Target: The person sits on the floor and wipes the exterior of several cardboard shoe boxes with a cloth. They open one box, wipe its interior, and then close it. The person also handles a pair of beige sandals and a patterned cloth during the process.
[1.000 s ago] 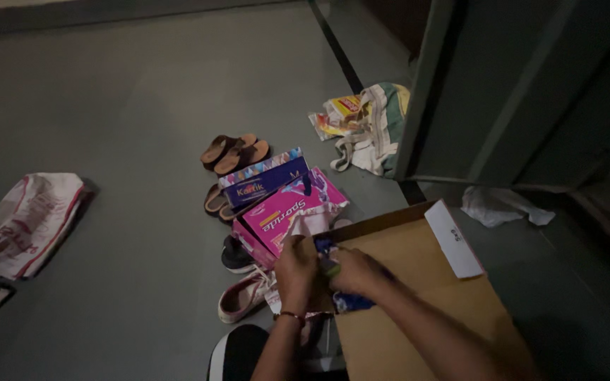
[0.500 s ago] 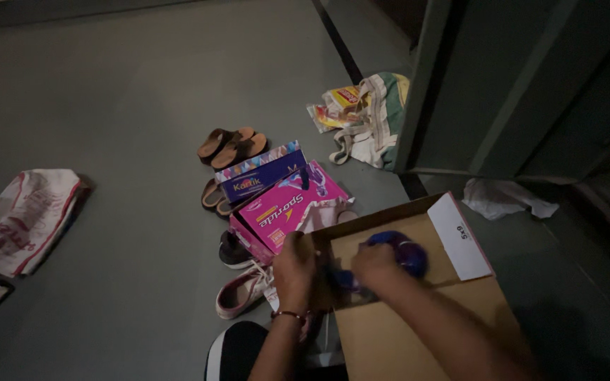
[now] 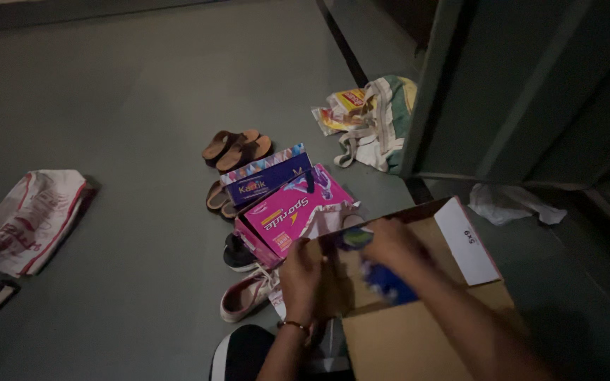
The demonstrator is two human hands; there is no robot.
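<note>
- Blue and shiny, a soft crinkly thing (image 3: 384, 281) sits in the open top of the brown cardboard box (image 3: 418, 339), near the box's 12 o'clock edge. It is blurry, so I cannot tell just what it is.
- The right hand (image 3: 390, 243) is on top of the blue thing with fingers curled around it, so it looks like it is grasping it.
- The left hand (image 3: 301, 279) is clenched on the box's edge at 9 o'clock, which I think keeps the box from sliding.
- A white label flap (image 3: 469, 241) stands at the box's 2 o'clock corner.
- A pink shoe box (image 3: 287, 215) touches the brown box at 10 o'clock, with a dark blue box (image 3: 266, 182) just past it.
- A pale sneaker (image 3: 245, 296) lies at 9 o'clock, close to the left hand.
- Brown sandals (image 3: 238, 148) rest farther out at 11 o'clock.
- A cloth bag (image 3: 375, 130) leans by the green door (image 3: 531, 92) at 12 o'clock.
- A white sack (image 3: 30, 219) lies well apart at 9 o'clock on the grey floor (image 3: 121, 92).
</note>
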